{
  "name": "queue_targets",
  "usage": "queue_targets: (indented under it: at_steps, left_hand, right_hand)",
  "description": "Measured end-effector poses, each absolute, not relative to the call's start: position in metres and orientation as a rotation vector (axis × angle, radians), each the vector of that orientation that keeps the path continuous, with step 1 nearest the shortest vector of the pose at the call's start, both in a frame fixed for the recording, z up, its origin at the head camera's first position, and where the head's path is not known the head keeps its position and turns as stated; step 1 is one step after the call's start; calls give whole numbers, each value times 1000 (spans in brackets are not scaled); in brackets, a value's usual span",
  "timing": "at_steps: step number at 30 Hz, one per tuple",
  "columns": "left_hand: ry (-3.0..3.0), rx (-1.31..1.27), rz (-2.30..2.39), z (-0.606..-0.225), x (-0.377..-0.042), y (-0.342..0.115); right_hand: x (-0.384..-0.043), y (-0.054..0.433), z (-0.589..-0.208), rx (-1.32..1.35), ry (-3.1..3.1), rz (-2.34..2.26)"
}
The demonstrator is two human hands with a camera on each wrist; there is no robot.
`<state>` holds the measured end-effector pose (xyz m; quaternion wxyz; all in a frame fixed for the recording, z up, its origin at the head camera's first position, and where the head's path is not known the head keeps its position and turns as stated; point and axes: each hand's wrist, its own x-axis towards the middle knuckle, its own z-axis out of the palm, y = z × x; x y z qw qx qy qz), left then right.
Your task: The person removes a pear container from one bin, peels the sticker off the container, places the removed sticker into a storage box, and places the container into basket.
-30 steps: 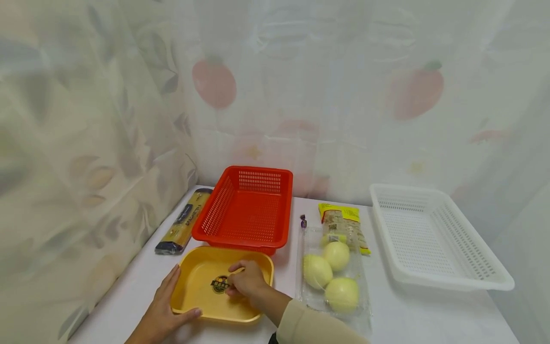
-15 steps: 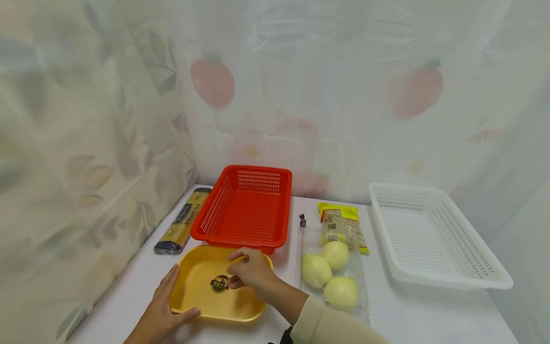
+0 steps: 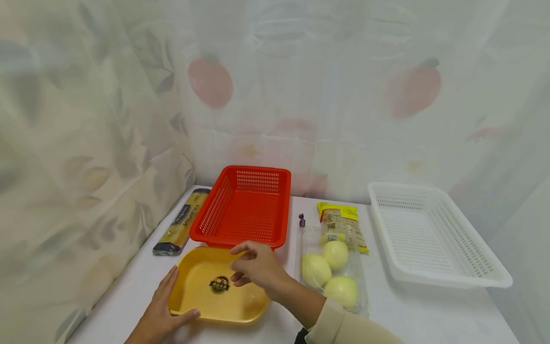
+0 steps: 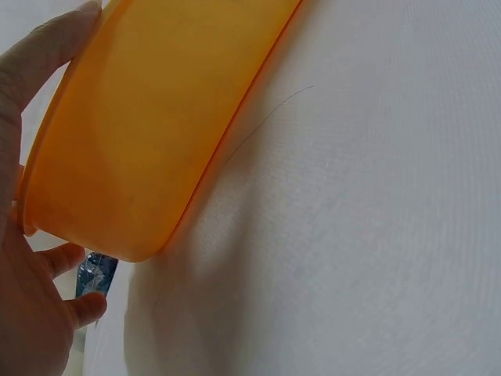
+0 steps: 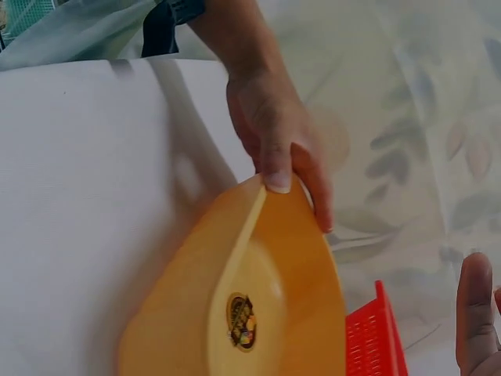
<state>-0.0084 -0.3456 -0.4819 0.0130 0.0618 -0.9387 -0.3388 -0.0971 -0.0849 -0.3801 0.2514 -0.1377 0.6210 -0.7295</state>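
Note:
A yellow plastic basin (image 3: 197, 301) with a dark round logo on its floor lies low in the head view. My left hand (image 3: 159, 310) grips its near left corner, thumb at the near rim and fingers along the left side. That grip also appears in the left wrist view, with the thumb on the rim of the basin (image 4: 156, 117). Over the basin's right side hovers my right hand (image 3: 259, 270), its fingers loosely bent and nothing visible in them. One right fingertip (image 5: 475, 305) shows at the edge of the right wrist view.
A red basket (image 3: 258, 210) stands just behind the basin, with a spaghetti pack (image 3: 182, 222) at its left. Rightward lie a wrapped candy (image 3: 302, 220), a yellow-topped food bag (image 3: 339, 212), and pale round onions (image 3: 315, 271) in clear plastic. A white basket (image 3: 421, 239) stands far right.
My right hand has risen from the basin's floor and drawn slightly right, its fingers loosening and uncovering the logo. The left hand keeps its place at the corner.

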Motion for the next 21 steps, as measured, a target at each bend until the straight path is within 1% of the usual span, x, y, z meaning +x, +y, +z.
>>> queue_targets:
  at_steps: [8,21]
  left_hand:
    - [-2928,200,-1066,-482,-10,-346]
    - [-2969,214,-1041,-482,-11,-347]
  right_hand:
    - [-96,-66,-360,-447,1714,-2003]
    - [-100,-32,-343,-534,1743,-2023]
